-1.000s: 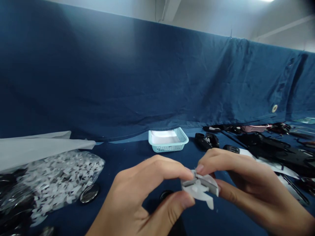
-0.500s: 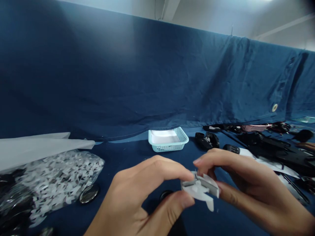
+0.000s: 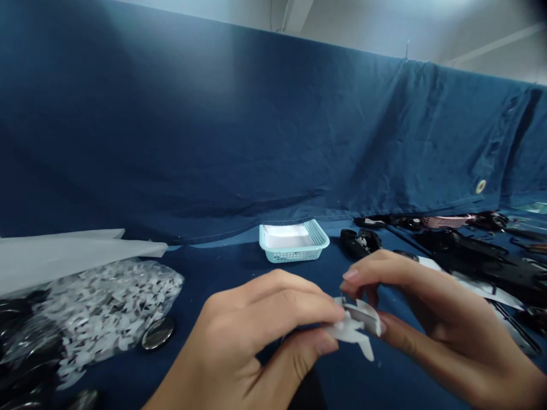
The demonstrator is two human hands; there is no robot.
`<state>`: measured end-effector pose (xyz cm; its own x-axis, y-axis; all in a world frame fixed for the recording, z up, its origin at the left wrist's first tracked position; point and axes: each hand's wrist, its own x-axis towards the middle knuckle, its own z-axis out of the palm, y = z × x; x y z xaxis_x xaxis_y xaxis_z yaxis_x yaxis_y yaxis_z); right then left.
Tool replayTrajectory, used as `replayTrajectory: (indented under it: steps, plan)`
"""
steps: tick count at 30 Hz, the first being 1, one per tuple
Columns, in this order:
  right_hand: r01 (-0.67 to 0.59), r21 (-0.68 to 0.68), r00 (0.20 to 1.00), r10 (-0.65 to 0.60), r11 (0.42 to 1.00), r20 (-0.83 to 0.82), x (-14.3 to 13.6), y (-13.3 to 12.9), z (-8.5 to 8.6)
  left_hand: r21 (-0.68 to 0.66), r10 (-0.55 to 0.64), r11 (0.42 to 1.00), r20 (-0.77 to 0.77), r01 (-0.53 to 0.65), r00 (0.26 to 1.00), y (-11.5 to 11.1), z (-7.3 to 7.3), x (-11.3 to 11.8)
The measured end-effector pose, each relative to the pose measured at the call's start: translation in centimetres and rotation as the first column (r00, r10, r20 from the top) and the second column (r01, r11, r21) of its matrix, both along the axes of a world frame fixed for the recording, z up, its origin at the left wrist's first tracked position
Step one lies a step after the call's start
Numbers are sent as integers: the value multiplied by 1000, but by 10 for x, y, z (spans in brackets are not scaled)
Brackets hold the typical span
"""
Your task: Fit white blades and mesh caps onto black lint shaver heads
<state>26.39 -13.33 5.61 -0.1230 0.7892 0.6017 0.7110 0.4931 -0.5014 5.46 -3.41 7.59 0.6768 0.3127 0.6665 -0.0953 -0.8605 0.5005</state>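
A small white plastic part point(image 3: 351, 333) with pointed tabs is pinched between the thumb and index finger of my left hand point(image 3: 260, 330). Against it sits a curved grey-white piece point(image 3: 365, 316), and I cannot tell whether the two are joined. The thumb and fingertips of my right hand point(image 3: 431, 319) close on the right end of this curved piece. Fingers cover the left side of the white part. Left of my hands, a clear bag point(image 3: 123, 302) holds many small white plastic pieces, with a round black disc point(image 3: 158, 333) by its edge.
A light blue basket point(image 3: 294, 256) with white paper inside stands ahead. Black parts point(image 3: 361, 242) lie to its right, and more black and white parts point(image 3: 482, 262) spread beyond my right hand. White sheets point(image 3: 81, 250) lie behind the bag. A dark blue cloth point(image 3: 256, 125) hangs across the back.
My left index finger has moved further over the white part. The part has turned slightly, and my right fingertips have shifted a little on the curved piece.
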Motion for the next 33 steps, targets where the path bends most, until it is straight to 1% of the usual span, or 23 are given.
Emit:
replayTrajectory:
  steps: [4, 7, 11, 17, 23, 28, 33]
  plan:
    - [-4, 101, 999, -1, 995, 53, 0, 6, 2, 1, 71, 997, 9, -71, 997, 3, -2, -1]
    - [-41, 141, 995, 27, 989, 98, 1, 6, 1, -13, 104, 995, 21, -103, 994, 3, -4, -1]
    - [-68, 138, 987, 47, 988, 152, 2, 6, 1, -6, 118, 993, -22, -119, 993, 1, -2, -1]
    - [-24, 116, 994, 11, 993, 113, 2, 8, 2, 1, 128, 992, -9, -128, 992, 1, -1, -1]
    - [-48, 111, 981, 26, 993, 191, 3, 5, 0, -5, 109, 994, -15, -110, 994, 2, -4, -1]
    - [-18, 107, 991, 4, 994, 136, 2, 5, 1, -19, 124, 992, -30, -124, 992, -1, -5, -3]
    - [-51, 122, 993, 38, 991, 110, 0, 5, 1, -44, 155, 986, -61, -158, 986, -1, -4, -2]
